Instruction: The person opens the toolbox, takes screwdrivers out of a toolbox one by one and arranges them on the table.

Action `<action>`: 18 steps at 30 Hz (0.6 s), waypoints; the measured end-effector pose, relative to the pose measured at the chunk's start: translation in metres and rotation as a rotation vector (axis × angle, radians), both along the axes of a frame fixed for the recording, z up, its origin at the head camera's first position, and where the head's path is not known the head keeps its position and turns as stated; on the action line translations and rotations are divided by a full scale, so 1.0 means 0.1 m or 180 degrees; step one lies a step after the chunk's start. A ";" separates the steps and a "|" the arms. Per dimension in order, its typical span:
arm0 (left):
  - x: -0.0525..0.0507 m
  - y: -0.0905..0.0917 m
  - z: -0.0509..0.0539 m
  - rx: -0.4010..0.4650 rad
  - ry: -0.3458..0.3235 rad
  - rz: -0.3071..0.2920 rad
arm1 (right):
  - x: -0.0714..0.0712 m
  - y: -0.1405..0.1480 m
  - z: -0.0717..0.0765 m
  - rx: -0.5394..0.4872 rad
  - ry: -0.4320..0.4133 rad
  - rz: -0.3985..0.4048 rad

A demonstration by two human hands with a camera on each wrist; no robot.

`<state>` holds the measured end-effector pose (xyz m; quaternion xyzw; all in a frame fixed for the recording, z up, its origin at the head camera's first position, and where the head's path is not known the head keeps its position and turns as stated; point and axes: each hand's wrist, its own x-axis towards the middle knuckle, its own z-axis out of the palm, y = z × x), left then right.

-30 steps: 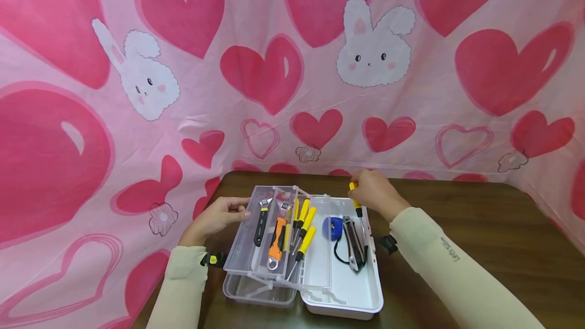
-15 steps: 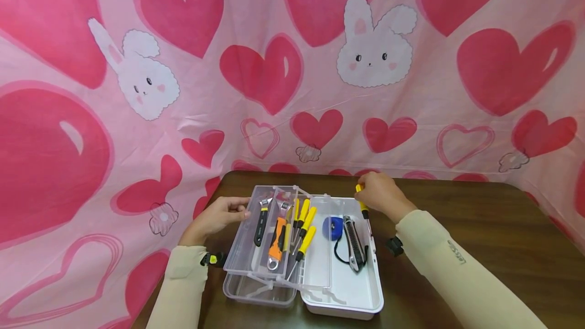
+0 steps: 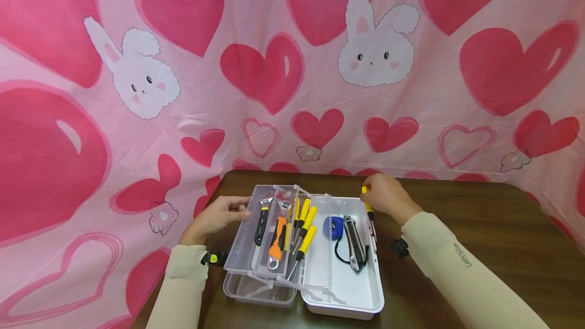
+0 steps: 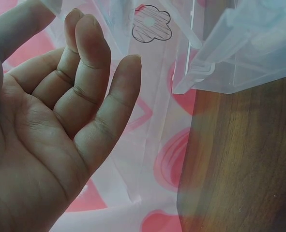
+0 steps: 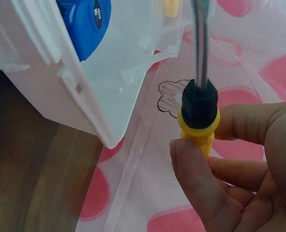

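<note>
Before me, wrenches (image 3: 275, 248) lie in a tray (image 3: 244, 248); right of them, screwdrivers (image 3: 307, 240), seemingly in a second tray (image 3: 318, 268); farther right, in the bin (image 3: 340, 311), tape measure (image 3: 335, 227) then knife (image 3: 354, 242).

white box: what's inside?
Tape measure and knife visible inside the white box. Yellow screwdrivers cover part of its left side; what's directly beneath them can't be seen.

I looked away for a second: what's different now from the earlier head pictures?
The right hand has moved right, bringing the screwdriver it holds to the right rim of the white box. Nothing was let go. The left hand stayed at the clear tray; tape measure and cutter lie as before.
</note>
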<state>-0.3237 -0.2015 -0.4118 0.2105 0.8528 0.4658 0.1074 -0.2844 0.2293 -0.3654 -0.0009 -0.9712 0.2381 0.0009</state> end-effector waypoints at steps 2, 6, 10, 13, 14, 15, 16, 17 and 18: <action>-0.01 0.00 0.00 0.0005 -0.0007 0.0001 | 0.00 0.02 0.00 0.0005 -0.0031 -0.0022; -0.02 -0.01 -0.01 0.0019 0.0046 -0.0049 | 0.01 0.05 0.00 -0.0007 -0.0047 -0.0033; -0.02 -0.01 -0.01 0.0016 0.0062 -0.0048 | 0.01 0.09 0.00 0.0031 -0.0017 -0.0020; -0.02 -0.01 -0.01 0.0011 0.0078 -0.0068 | 0.01 0.12 -0.01 0.0067 0.0016 -0.0015; -0.02 -0.01 -0.02 0.0014 0.0084 -0.0071 | 0.01 0.14 -0.02 0.0073 0.0017 -0.0022; -0.03 -0.01 -0.02 0.0018 0.0090 -0.0085 | 0.01 0.15 -0.03 0.0070 0.0018 -0.0026; -0.03 0.00 -0.02 0.0026 0.0098 -0.0100 | 0.01 0.16 -0.03 0.0082 0.0031 -0.0024; -0.03 0.00 -0.03 0.0036 0.0103 -0.0122 | 0.02 0.18 -0.04 0.0092 0.0039 -0.0026; -0.04 0.00 -0.03 0.0048 0.0092 -0.0133 | 0.02 0.19 -0.05 0.0101 0.0043 -0.0021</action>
